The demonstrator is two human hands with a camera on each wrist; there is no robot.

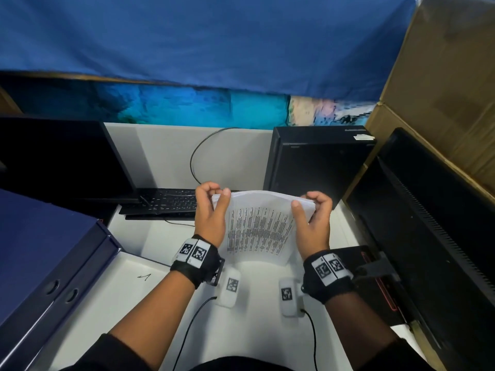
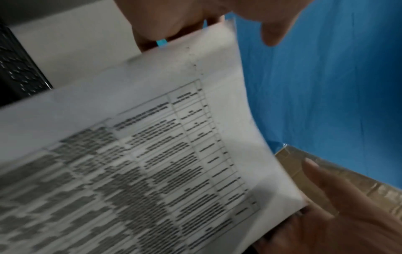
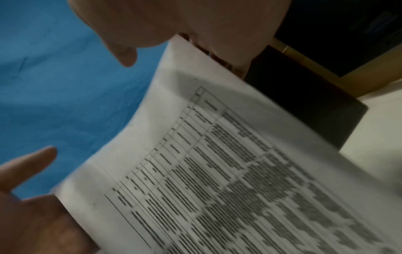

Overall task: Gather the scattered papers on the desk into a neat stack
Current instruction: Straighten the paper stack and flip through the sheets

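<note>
Both hands grip papers (image 1: 258, 226) upright; printed table illegible.

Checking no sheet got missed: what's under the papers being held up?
Under the papers, bare white desk shows around their lower edge. The patch straight beneath them is covered, so a leftover sheet there cannot be ruled out.

An office desk (image 1: 166, 156): monitor (image 1: 61, 156), keyboard (image 1: 171, 202), computer tower (image 1: 316, 162).
</note>
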